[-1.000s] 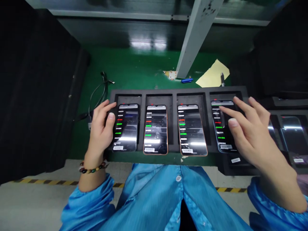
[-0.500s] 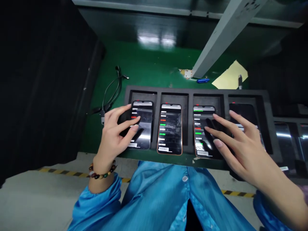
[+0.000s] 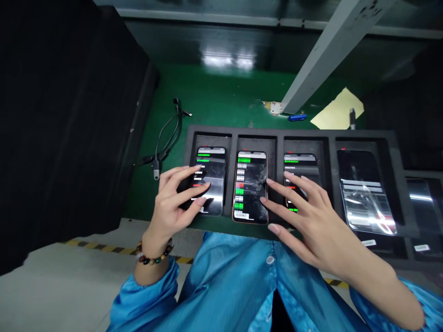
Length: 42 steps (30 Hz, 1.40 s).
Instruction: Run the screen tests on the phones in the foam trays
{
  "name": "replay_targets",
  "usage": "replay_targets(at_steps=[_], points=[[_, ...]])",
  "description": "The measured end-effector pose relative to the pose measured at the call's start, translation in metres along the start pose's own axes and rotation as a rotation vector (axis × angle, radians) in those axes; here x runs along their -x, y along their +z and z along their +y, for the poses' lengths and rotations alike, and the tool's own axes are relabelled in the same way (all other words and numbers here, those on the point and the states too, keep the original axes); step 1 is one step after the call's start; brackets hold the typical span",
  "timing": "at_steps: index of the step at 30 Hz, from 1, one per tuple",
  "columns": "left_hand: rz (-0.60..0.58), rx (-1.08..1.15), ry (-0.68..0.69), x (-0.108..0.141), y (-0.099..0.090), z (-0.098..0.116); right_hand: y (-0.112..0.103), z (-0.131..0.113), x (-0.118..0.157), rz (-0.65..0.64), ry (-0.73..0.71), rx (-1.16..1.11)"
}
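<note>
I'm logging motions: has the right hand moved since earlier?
Yes, the right hand went left along the tray, from the fourth phone to the second phone.

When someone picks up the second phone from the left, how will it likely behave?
The phone would probably stay stiff, being one flat slab. Glossy and reflective, it may feel slippery and could crack if dropped. With its broad, thin shape, it seems unlikely to roll.

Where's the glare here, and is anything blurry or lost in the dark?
In the head view, white glare streaks the phone at the right end of the four-slot tray and brightens the shiny back panel; in that head view, lettering on the second phone from the left looks smeared, and the black bulk at far left shows little detail.
</note>
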<state>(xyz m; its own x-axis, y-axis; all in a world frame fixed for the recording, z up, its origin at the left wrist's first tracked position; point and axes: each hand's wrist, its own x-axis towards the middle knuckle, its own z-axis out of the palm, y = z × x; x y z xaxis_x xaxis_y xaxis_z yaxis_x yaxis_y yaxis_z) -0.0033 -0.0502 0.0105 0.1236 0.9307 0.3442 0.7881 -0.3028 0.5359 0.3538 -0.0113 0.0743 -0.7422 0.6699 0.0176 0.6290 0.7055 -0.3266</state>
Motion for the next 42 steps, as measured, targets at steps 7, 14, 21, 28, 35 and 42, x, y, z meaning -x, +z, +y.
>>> replay_targets(at_steps=[7, 14, 21, 28, 35, 42], points=[[0.016, 0.038, 0.064, 0.001, -0.001, -0.003, -0.008, 0.013, 0.003, 0.057, 0.084, -0.066], [0.052, 0.053, -0.03, -0.006, -0.007, -0.004, -0.011, 0.043, 0.009, 0.153, 0.277, -0.059], [0.038, 0.086, -0.052, -0.014, 0.002, -0.008, -0.013, 0.039, 0.002, 0.122, 0.314, -0.02], [0.052, 0.065, -0.113, -0.01, 0.005, -0.011, -0.001, 0.01, -0.037, 0.048, 0.11, -0.113], [0.096, 0.035, -0.152, -0.009, 0.006, -0.009, 0.004, 0.008, -0.043, 0.051, 0.107, -0.132], [0.051, 0.011, -0.134, -0.009, 0.006, -0.009, -0.017, 0.022, -0.007, 0.186, 0.288, -0.121]])
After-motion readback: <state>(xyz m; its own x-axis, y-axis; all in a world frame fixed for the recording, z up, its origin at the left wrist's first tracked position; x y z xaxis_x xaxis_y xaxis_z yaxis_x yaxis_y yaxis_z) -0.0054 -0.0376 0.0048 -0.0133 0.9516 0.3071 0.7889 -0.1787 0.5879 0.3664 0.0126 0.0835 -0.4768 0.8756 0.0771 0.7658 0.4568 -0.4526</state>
